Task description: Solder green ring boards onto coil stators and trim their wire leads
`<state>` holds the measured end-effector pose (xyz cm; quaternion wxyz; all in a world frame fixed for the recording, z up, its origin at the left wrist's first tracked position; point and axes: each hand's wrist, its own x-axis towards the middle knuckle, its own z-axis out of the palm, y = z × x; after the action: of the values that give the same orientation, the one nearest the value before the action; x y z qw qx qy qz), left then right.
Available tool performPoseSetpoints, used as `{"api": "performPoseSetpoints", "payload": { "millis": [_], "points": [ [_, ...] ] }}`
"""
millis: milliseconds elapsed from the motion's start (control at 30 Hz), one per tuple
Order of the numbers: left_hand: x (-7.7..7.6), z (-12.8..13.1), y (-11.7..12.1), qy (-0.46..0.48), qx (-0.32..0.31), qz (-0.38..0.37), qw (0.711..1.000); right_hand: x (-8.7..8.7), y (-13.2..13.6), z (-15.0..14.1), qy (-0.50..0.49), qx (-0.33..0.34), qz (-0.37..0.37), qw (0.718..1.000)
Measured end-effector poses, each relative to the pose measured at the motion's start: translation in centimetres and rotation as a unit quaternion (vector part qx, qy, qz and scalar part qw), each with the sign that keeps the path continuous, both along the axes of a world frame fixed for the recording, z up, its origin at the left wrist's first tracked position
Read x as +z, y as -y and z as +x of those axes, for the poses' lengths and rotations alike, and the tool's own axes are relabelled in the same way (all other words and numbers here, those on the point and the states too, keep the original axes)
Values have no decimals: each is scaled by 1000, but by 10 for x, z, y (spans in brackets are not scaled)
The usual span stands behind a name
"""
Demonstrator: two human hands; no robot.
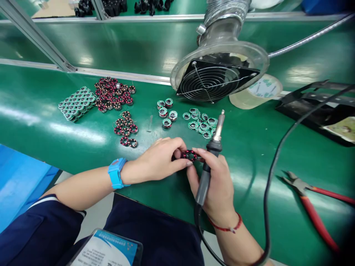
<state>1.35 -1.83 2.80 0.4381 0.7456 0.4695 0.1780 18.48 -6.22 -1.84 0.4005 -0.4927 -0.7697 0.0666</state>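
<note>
A small ring-shaped motor stator, black with red windings, is pinched between my two hands above the green bench. My left hand grips its left side with thumb and fingers. On its right, the fingertips of my right hand touch the same stator. A soldering iron with a grey handle rests in my right hand, its metal tip pointing up and away. Just beyond my hands sit several stators topped with green circuit boards and a loose heap of round green boards.
Wound stators lie to the left, with a larger pile and a block of green boards behind. A fume extractor overhangs the bench. Tape, red-handled cutters and the iron's cable occupy the right.
</note>
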Motion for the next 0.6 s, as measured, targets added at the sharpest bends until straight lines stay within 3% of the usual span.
{"api": "performPoseSetpoints", "payload": {
  "millis": [133,367,600],
  "points": [
    [2,0,1,-35,-8,25,999,-1,1,-1,-5,-19,21,1000],
    [-2,2,-1,95,24,-157,983,-3,2,-3,-23,7,37,999],
    [-3,0,-6,138,68,-140,978,-1,2,-4,-18,-10,13,1000]
  ]
}}
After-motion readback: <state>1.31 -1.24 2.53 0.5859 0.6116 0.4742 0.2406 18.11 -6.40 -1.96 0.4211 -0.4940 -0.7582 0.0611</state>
